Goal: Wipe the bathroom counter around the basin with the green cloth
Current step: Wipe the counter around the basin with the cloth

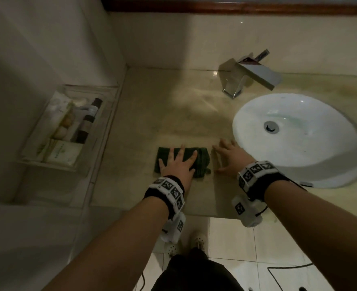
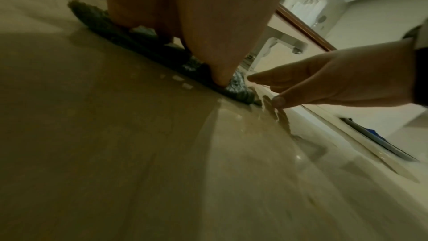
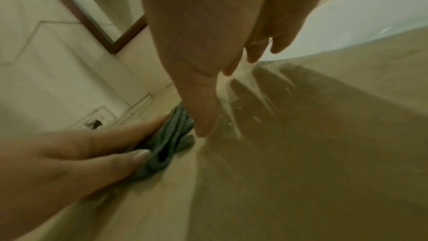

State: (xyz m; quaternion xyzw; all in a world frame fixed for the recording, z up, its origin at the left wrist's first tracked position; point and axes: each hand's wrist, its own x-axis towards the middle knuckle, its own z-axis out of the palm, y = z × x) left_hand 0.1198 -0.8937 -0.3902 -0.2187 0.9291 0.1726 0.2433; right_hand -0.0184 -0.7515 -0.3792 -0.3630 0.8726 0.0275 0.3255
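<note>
The left hand [image 1: 176, 162] presses flat, with straight fingers, on the folded dark green cloth [image 1: 201, 162], near the front edge of the glossy beige stone counter [image 1: 173, 114]. The right hand [image 1: 229, 157] rests open just beside it, holding nothing. Wiping seems only starting; next the cloth should slide around the white oval basin [image 1: 299, 139].

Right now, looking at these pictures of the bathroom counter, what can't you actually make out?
- Labels on the packets and bottles in the clear tray: too small and dim in the head view.
- Middle of the green cloth: covered by the left hand pressing flat on it.
- Basin: its right rim is cut off by the head view's edge; the right hand hides most of it in the right wrist view.
- Counter: whether wet or merely glossy, unclear.
</note>
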